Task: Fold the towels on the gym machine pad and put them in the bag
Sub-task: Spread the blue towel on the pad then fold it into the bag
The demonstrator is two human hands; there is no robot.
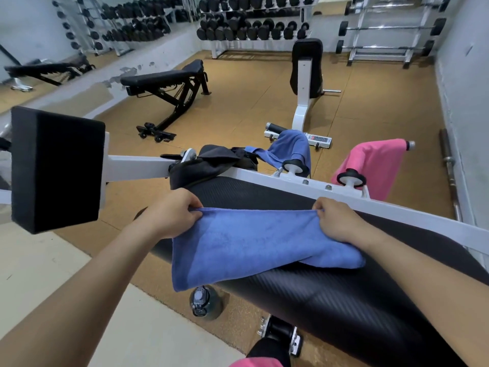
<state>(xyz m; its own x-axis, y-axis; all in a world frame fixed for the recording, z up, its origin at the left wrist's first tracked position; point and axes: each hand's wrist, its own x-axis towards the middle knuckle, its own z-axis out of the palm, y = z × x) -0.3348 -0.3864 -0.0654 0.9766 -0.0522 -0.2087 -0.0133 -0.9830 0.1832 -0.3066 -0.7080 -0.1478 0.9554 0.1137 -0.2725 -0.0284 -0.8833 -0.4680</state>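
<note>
While both grips pinch only the far corners, the head view shows most of the blue terry towel (254,250) lying loose on the black ribbed gym machine pad (330,295), and that is where trouble could start. The pad looks rounded and slick. The towel's near left corner already hangs past the pad's edge, above a dark clear water bottle (203,303) standing on the floor. A slack pull or an early release could let the cloth slide off that side. Near the right wrist the layers look bunched and skewed, so the next fold could come out crooked unless that side is evened up first.

The left grip (174,215) is closed on the towel's far left corner, fingers curled round the hem. The right grip (336,221) pinches the far right corner in the same way. The far edge runs taut between them, and the rest of the towel spreads from both grips toward the person, partly under the right wrist.

The black fabric bag (209,161) sits at the pad's far left end, beyond the left grip — reachable, I judge, once folding is done. A second blue towel (291,147) and a pink towel (375,162) hang on the pegs beyond, not yet folded.
</note>
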